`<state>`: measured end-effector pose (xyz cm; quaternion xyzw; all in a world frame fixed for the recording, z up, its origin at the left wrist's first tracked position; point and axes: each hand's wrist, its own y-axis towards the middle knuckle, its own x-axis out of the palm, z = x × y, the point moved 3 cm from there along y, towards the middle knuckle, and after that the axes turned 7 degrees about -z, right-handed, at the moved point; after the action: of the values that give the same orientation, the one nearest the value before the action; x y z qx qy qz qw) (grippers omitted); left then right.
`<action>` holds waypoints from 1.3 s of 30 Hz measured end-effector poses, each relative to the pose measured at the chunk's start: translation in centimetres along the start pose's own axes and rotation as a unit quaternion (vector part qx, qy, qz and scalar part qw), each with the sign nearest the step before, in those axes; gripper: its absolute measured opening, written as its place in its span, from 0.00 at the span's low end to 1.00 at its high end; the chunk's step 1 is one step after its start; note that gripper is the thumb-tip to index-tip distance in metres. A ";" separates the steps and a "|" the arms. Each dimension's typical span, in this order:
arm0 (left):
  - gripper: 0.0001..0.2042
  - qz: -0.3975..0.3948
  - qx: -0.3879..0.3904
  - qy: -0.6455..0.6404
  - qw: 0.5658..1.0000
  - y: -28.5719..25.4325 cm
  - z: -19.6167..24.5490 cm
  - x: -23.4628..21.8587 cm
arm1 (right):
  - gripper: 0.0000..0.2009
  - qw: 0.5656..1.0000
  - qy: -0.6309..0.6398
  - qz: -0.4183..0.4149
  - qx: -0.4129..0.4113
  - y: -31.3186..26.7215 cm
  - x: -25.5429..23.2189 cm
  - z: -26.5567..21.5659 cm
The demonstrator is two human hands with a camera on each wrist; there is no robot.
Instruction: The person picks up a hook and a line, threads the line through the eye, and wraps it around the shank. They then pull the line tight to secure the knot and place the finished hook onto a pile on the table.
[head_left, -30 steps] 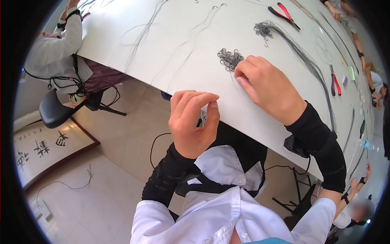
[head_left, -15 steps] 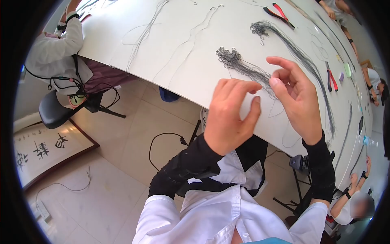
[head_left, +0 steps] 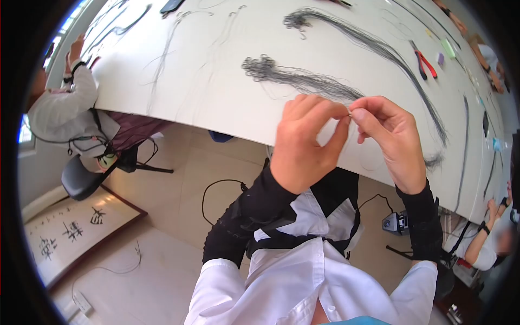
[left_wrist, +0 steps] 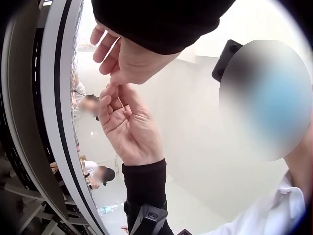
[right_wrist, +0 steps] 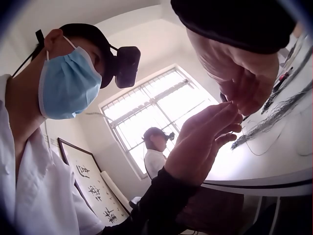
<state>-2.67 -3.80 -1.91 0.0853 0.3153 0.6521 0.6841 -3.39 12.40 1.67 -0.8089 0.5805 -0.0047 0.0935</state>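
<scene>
Both hands meet over the near side of the table. My left hand (head_left: 306, 143) brings thumb and forefinger together at the tips of my right hand (head_left: 392, 141), which pinches there too. Between the fingertips is a tiny light speck, with a fine line (right_wrist: 257, 154) looping below the hands in the right wrist view; whatever is at its end is hidden by the fingers. Just beyond the hands lies a bundle of dark lines (head_left: 319, 81) with a cluster of small fishing hooks (head_left: 260, 67) at its left end.
A second hook-and-line bundle (head_left: 368, 46) lies farther back. Red-handled pliers (head_left: 424, 64) are at the right, beside a purple block (head_left: 440, 58). Several loose lines lie to the left. Other people sit around the table, and a framed calligraphy panel (head_left: 81, 233) leans near the floor.
My right hand has left the hook cluster and drawn back to the right. My left hand has moved right, and the fingertips of both hands now meet. The head view has shifted.
</scene>
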 end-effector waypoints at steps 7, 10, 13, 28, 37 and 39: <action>0.05 -0.048 -0.061 -0.060 0.995 -0.1 0.7 -0.3 | 0.13 0.999 -0.007 0.004 0.034 -1.1 -0.8 0.1; 0.06 -0.008 -0.041 -0.074 0.996 0.0 0.9 0.0 | 0.13 0.999 0.008 0.009 0.037 -1.5 -0.7 -0.2; 0.07 -0.004 -0.043 -0.089 0.995 0.1 1.4 -0.1 | 0.13 0.999 0.018 0.011 0.037 -1.9 -0.7 -0.4; 0.07 -0.015 -0.051 -0.105 0.993 0.2 1.3 0.2 | 0.12 0.997 0.060 -0.012 0.052 -2.3 -0.5 -0.8; 0.05 -0.036 -0.107 -0.148 0.983 0.2 1.3 0.2 | 0.11 0.996 0.073 -0.009 0.057 -2.5 -0.7 -0.6; 0.05 -0.052 -0.121 -0.166 0.977 0.1 1.2 0.1 | 0.11 0.996 0.071 -0.007 0.060 -2.6 -0.7 -0.6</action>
<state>-2.07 -3.32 -0.97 0.0924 0.1201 0.6259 0.7650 -1.23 13.76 2.78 -0.8036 0.5786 -0.0971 0.1002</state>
